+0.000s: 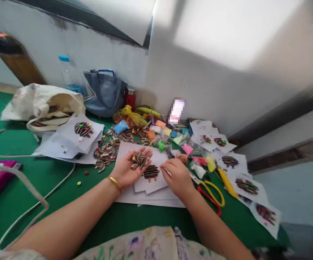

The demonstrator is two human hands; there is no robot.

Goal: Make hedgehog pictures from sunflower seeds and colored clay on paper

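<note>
My left hand point(128, 168), palm up and cupped, holds a pile of striped sunflower seeds point(140, 160). Its fingers are stretched out under the pile. My right hand point(179, 177) is closed in a pinch over the right side of a paper; whatever sits between the fingertips is too small or hidden to make out. Between both hands lies a seed-covered hedgehog figure point(151, 172) with small orange-brown feet, on a white paper point(156, 186). More white sheets point(124, 196) lie beneath it. Loose sunflower seeds point(106, 155) are heaped behind and left of my left hand.
Scissors point(213, 195) with yellow and red handles lie right of my right hand, beside a yellow tube-like item point(227, 183). Packets of coloured clay point(187, 148) spread behind. Finished seed pictures point(247, 186) line the right edge. A white cable point(61, 186) crosses the left.
</note>
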